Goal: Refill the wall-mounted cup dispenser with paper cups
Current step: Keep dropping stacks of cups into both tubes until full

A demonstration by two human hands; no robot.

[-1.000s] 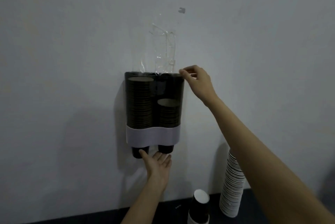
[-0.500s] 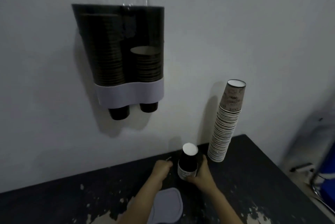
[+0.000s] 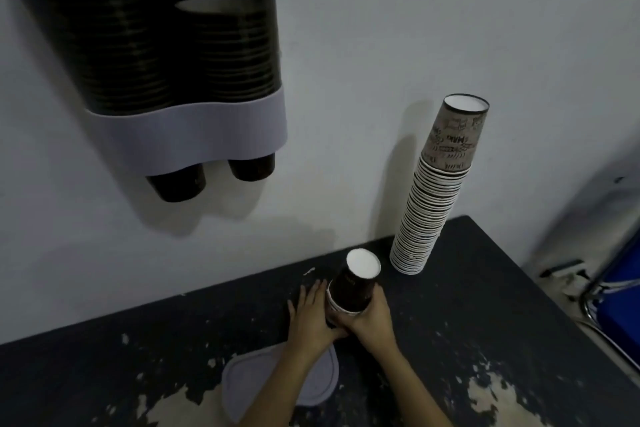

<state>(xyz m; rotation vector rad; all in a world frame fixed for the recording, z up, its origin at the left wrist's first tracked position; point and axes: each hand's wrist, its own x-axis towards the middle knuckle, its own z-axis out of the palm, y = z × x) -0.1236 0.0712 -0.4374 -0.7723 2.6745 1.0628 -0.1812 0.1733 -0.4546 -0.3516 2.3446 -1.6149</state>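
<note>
The wall-mounted cup dispenser [image 3: 194,129] fills the upper left, a dark double tube with a grey band; two dark cup bottoms stick out below it. Its right tube is partly filled, the left one is filled higher. On the dark table a short upside-down stack of dark paper cups [image 3: 353,288] stands between my hands. My right hand [image 3: 372,319] wraps the stack's lower part. My left hand [image 3: 311,316] lies flat against its left side, fingers straight. A tall upside-down stack of patterned cups [image 3: 429,205] leans by the wall to the right.
The grey dispenser lid [image 3: 235,385] lies flat on the worn black table [image 3: 485,322] under my left forearm. A blue chair with a metal frame [image 3: 616,291] stands off the table's right edge. The white wall runs behind everything.
My view dropped from the dispenser to the table. Both hands left the dispenser and came down to the short cup stack; since half a second ago my left hand moved against it.
</note>
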